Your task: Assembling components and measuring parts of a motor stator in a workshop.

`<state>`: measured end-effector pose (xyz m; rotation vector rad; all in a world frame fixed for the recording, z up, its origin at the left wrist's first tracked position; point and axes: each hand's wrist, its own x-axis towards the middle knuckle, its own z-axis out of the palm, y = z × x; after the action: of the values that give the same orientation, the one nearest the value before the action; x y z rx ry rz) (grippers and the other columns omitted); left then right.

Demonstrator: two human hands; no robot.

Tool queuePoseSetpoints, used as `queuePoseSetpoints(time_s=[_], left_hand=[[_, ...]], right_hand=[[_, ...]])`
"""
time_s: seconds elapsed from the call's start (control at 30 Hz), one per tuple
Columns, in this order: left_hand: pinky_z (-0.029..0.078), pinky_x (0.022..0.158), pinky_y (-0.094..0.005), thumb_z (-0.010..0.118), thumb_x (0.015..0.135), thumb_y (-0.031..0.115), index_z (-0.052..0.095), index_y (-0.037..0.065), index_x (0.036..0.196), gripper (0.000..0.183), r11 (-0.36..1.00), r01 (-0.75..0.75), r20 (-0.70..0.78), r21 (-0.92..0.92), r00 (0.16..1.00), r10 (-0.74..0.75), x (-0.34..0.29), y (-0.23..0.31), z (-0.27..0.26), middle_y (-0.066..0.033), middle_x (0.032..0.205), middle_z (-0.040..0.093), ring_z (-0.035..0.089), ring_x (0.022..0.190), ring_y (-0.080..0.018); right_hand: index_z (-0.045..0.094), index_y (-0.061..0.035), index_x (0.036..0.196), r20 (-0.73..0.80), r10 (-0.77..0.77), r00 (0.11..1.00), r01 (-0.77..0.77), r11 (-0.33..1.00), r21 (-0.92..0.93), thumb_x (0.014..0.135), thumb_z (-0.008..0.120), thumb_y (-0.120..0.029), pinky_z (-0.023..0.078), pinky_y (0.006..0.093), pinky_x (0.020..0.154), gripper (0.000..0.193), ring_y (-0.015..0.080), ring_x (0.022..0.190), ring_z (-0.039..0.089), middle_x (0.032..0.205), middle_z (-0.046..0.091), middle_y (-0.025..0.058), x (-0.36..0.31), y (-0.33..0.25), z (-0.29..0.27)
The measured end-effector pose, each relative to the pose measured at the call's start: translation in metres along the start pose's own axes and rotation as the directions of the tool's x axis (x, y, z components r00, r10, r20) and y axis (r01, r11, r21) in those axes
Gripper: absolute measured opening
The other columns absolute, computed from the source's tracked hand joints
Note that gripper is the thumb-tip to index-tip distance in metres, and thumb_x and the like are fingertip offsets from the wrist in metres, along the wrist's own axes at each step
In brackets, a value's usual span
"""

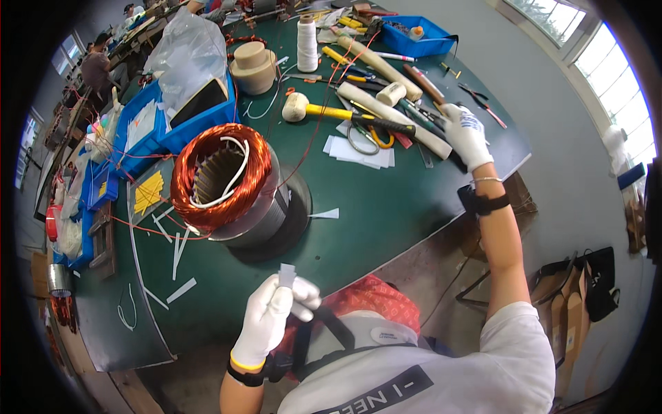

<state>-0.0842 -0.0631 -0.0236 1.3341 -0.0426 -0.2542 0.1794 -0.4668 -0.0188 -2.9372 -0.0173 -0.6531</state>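
My gloved left hand (267,314) is near the table's front edge, its thumb and fingers pinching a small grey-white slip of insulating paper (287,276) that points upward. Beyond it, a motor stator (258,217) with a ring of copper winding (258,162) stands on a dark round base (300,200). A white cord (241,169) loops over the winding's opening. Out at the right, my gloved right hand (467,138) reaches down onto the pile of tools, beside a brown stick (424,84). Its fingers look bent and together; what lies under them is hidden.
A yellow-handled mallet (324,111), pale rods (386,114), white paper sheets (358,152) and red-handled pliers (486,107) lie on the green table (372,207). Blue bins (200,114) line the left, near yellow strips (148,192). A white thread spool (307,45) stands far back.
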Motion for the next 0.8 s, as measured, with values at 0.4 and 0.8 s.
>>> queuePoseSetpoints(time_s=[0.4, 0.8], left_hand=[[0.038, 0.055, -0.0254, 0.047, 0.104, 0.021, 0.061, 0.003, 0.098, 0.023, 0.799, -0.081, -0.076, 0.596, 0.985, 0.157, 0.004, -0.018, -0.024, 0.003, 0.075, 0.051, 0.042, 0.063, -0.0053], [0.042, 0.053, -0.0459, 0.061, 0.09, 0.014, 0.062, 0.007, 0.092, 0.008, 0.149, -0.122, 0.022, 0.981, 0.84, 0.542, -0.005, -0.062, -0.021, -0.0115, 0.068, 0.057, 0.056, 0.058, -0.0337]], right_hand=[[0.07, -0.0061, 0.109, 0.326, -0.205, 0.923, 0.142, 0.968, 0.205, 0.09, 0.051, -0.017, 0.05, 0.0432, 0.089, 0.029, 0.0367, 0.1, 0.065, 0.103, 0.068, 0.0211, 0.003, -0.063, -0.014], [0.074, -0.0093, 0.102, 0.52, -0.026, 0.854, -0.098, 0.973, 0.211, 0.081, 0.067, -0.018, 0.053, 0.0362, 0.085, 0.023, 0.0285, 0.094, 0.069, 0.1, 0.074, 0.0133, 0.079, 0.015, 0.048]])
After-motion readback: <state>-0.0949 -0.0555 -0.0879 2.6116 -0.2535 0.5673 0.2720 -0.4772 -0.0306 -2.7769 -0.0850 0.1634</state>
